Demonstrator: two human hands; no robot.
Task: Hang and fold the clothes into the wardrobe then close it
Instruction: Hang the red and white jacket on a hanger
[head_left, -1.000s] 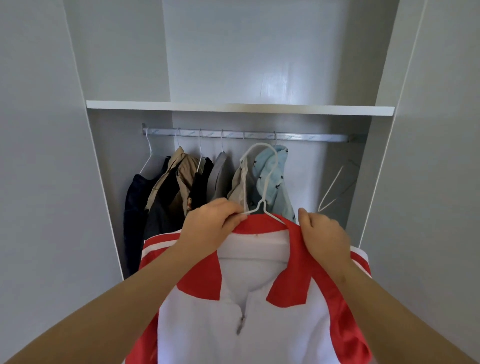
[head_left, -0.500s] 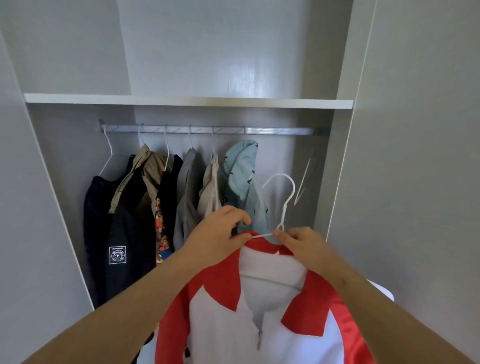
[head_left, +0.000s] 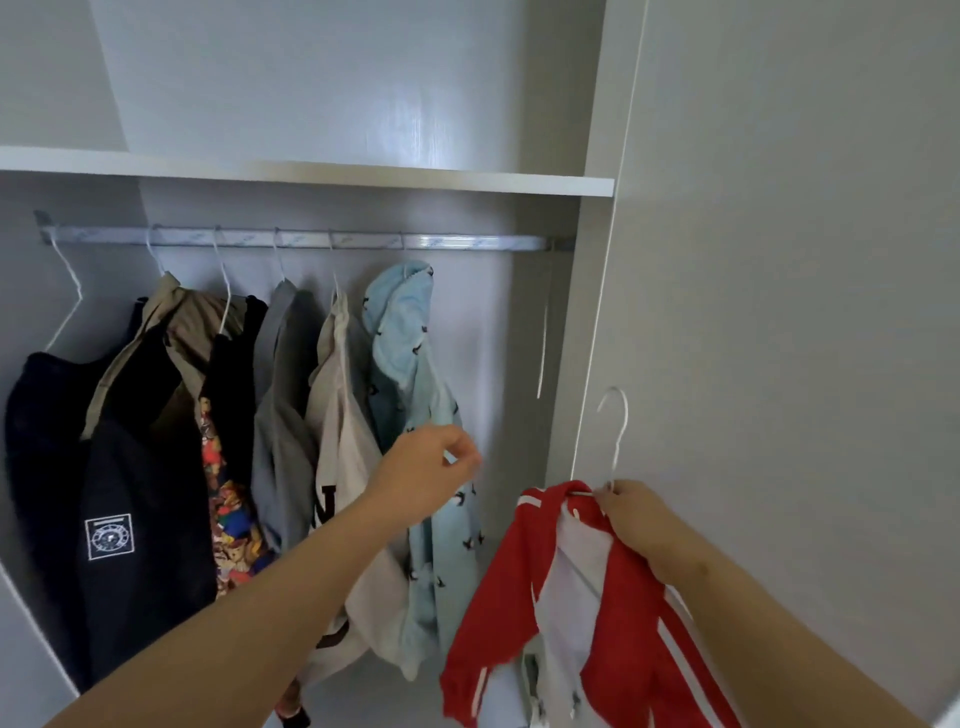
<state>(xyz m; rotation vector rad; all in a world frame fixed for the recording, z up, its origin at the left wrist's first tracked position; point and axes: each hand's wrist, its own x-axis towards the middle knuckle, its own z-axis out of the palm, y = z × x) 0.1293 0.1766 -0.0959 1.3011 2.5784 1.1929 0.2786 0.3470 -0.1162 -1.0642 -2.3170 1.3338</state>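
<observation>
Wardrobe (head_left: 582, 322) is standing open, its grey door (head_left: 779, 312) filling the right of the view. Under the shelf (head_left: 363, 176), a metal rail (head_left: 467, 242) is carrying six loaded hangers packed side by side. From the left these are holding a dark navy top (head_left: 47, 467), a tan garment (head_left: 176, 322), a black piece with a cartoon print (head_left: 228, 499), a grey one (head_left: 283, 415), a cream one with dark lettering (head_left: 345, 447) and a light blue hooded piece (head_left: 410, 332). Near the rail's right end an empty white hanger (head_left: 543, 353) is hanging edge-on, apart from the clothes.

The red and white jacket (head_left: 514, 597) is hanging off the rail, low at the right, on a wire hanger (head_left: 618, 431) whose hook is pointing up against the door. The right grip (head_left: 639, 519) is pinching this hanger's neck at the collar. The left grip (head_left: 426, 478) is hovering in front of the blue piece with its fingers curled; whether it is pinching fabric is impossible to tell.

A black front with a square white badge (head_left: 109, 538) is showing below the tan garment, but its hanger is hard to make out. The jacket's hem is running off the bottom edge, and the left forearm is covering part of the cream lettering.
</observation>
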